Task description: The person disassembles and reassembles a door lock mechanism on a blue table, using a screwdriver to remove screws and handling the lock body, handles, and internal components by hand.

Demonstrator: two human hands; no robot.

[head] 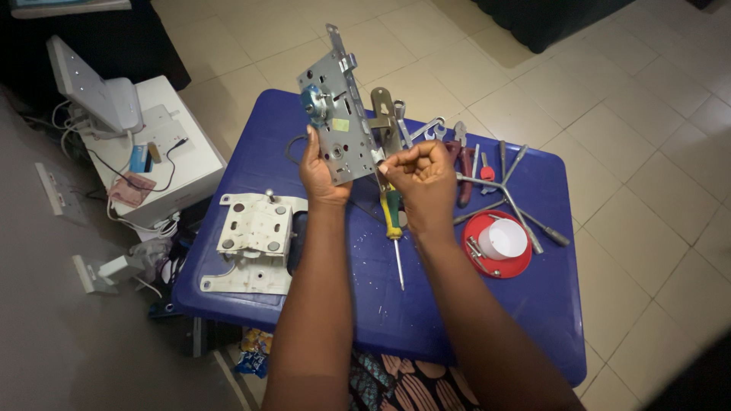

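Fingers of my left hand [320, 171] wrap the metal lock body [339, 114], holding it tilted above the blue table [457, 320]. Right hand [426, 179] is curled nearly closed, fingertips pinching the lock's lower edge, above the yellow-green screwdriver [394, 228].

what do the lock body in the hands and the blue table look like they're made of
Lock body: looks like bare sheet metal, grey with a dull sheen, with punched holes and thin flat edges. Blue table: probably moulded plastic, given its uniform colour, rounded corners and soft gloss.

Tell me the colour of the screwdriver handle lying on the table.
Yellow and green; the screwdriver handle shows best in the head view.
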